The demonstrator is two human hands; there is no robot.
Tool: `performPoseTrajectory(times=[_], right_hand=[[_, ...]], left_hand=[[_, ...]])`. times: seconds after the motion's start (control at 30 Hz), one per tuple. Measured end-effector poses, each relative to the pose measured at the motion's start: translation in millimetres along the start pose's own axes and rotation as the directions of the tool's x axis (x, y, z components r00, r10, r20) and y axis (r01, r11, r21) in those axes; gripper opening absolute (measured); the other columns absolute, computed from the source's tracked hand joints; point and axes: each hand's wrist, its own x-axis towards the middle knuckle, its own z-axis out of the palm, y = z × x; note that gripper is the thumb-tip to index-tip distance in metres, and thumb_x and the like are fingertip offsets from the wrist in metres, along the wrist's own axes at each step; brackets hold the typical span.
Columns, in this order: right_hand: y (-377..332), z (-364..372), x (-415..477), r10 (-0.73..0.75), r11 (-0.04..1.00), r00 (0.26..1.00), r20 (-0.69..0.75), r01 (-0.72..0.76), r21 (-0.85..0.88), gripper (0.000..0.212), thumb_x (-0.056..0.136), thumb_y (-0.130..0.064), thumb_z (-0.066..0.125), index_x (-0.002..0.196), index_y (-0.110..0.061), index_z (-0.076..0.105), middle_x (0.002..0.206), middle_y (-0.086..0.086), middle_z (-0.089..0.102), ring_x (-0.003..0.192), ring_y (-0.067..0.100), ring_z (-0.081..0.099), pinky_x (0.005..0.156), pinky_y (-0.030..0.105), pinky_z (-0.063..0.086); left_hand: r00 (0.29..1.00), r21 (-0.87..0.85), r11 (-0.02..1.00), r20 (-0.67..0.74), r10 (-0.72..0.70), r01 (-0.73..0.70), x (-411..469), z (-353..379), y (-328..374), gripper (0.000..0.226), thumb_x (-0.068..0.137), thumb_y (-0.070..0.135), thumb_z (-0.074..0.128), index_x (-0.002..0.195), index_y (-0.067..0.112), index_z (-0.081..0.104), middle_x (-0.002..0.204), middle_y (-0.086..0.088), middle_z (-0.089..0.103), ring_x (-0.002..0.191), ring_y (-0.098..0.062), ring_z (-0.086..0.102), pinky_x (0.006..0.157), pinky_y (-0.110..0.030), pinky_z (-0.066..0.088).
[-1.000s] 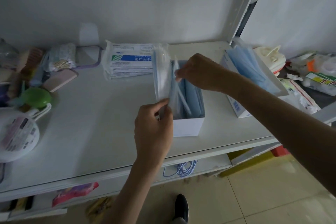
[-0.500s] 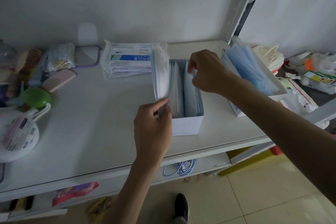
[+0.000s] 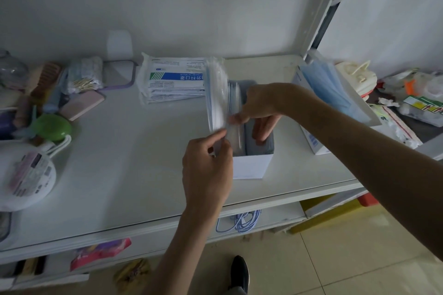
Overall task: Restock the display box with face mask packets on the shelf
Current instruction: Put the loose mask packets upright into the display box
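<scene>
Two hands: left hand (image 3: 207,170), right hand (image 3: 260,103). Two boxes: near box (image 3: 249,166), right box (image 3: 314,141). Two piles of packs: held pile (image 3: 217,93), far pile (image 3: 175,79). One shoe (image 3: 239,273).

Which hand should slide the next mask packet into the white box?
Probably the right hand: its fingers dip inside the white box. The left hand is busy pinching the bundle of packets at the box's left edge, close by the right thumb.

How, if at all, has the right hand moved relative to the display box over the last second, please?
Yes. The right hand has come down toward the near end of the display box, its fingers now inside it.
</scene>
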Motion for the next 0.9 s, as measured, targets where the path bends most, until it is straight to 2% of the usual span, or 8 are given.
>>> performPoseTrajectory(times=[0.1,0.23,0.37,0.47,0.57,0.67,0.83,0.9], right_hand=[[6.6,2.6,-1.6,-0.014,0.991,1.0,0.005,0.014,0.132,0.033,0.088,-0.016,0.069,0.111,0.001,0.051,0.095,0.025,0.069,0.074,0.035,0.074,0.073,0.043,0.062],[18.1,1.3,-7.5,-0.072,0.987,0.996,-0.056,0.079,0.14,0.028,0.089,-0.017,0.068,0.109,0.0,0.057,0.089,0.008,0.066,0.058,0.013,0.071,0.048,0.02,0.054],[30.6,4.3,-6.4,-0.127,0.981,0.984,-0.127,0.143,0.129,0.036,0.088,-0.023,0.069,0.116,-0.003,0.06,0.097,0.009,0.07,0.09,0.024,0.069,0.083,0.035,0.056],[32.4,7.0,-7.9,-0.103,0.93,0.991,-0.081,0.125,0.346,0.023,0.089,-0.005,0.065,0.111,-0.004,0.059,0.09,0.015,0.07,0.08,0.028,0.074,0.073,0.035,0.061],[32.9,11.0,-5.6,-0.11,0.969,0.972,-0.208,0.151,0.195,0.037,0.085,-0.001,0.066,0.117,-0.007,0.049,0.094,0.012,0.064,0.077,0.022,0.067,0.062,0.028,0.059],[37.4,14.4,-5.5,-0.201,0.964,0.937,-0.287,0.241,0.111,0.052,0.084,0.003,0.064,0.127,-0.018,0.042,0.082,0.004,0.053,0.065,0.014,0.054,0.046,0.019,0.045],[42.7,15.3,-5.5,-0.19,0.952,0.943,-0.274,0.245,0.184,0.018,0.09,-0.006,0.059,0.105,-0.001,0.067,0.094,0.013,0.069,0.082,0.026,0.07,0.07,0.03,0.061],[40.0,19.2,-4.6,-0.207,0.971,0.924,-0.321,0.233,0.044,0.02,0.088,-0.018,0.068,0.097,0.0,0.07,0.087,0.012,0.071,0.076,0.024,0.07,0.069,0.029,0.06]], left_hand=[[1.0,-0.022,1.0,-0.006,-0.019,0.019,-0.6,-0.1,4.5,0.027,0.09,0.029,0.059,0.113,0.03,0.073,0.1,0.004,0.075,0.098,-0.015,0.068,0.09,-0.032,0.052],[1.0,0.017,1.0,-0.024,-0.006,0.007,-1.5,0.4,8.0,0.029,0.093,0.02,0.055,0.115,0.026,0.073,0.108,0.007,0.074,0.099,-0.01,0.067,0.089,-0.027,0.052],[1.0,0.049,0.999,-0.015,0.023,-0.022,-0.5,2.4,5.2,0.031,0.093,0.019,0.053,0.117,0.026,0.071,0.118,0.01,0.07,0.107,-0.006,0.064,0.095,-0.028,0.05],[1.0,0.063,0.998,-0.016,0.018,-0.017,-0.5,4.0,3.7,0.031,0.092,0.024,0.053,0.117,0.03,0.07,0.118,0.009,0.069,0.108,-0.007,0.064,0.096,-0.03,0.05],[0.999,0.086,0.996,-0.017,0.029,-0.027,-1.9,3.9,3.3,0.03,0.091,0.034,0.058,0.118,0.031,0.07,0.117,0.009,0.069,0.107,-0.007,0.063,0.094,-0.024,0.047],[0.999,0.094,0.995,-0.025,0.031,-0.029,-1.5,2.6,4.0,0.031,0.09,0.03,0.059,0.118,0.029,0.07,0.117,0.008,0.07,0.106,-0.008,0.064,0.094,-0.024,0.046],[0.998,0.081,0.996,-0.034,0.05,-0.047,-1.7,4.1,4.6,0.032,0.09,0.02,0.055,0.118,0.025,0.071,0.116,0.005,0.07,0.105,-0.01,0.065,0.096,-0.033,0.05],[0.997,0.088,0.994,-0.037,0.061,-0.057,-1.6,4.6,2.8,0.032,0.091,0.021,0.055,0.118,0.026,0.07,0.116,0.004,0.07,0.105,-0.01,0.064,0.095,-0.028,0.049]])
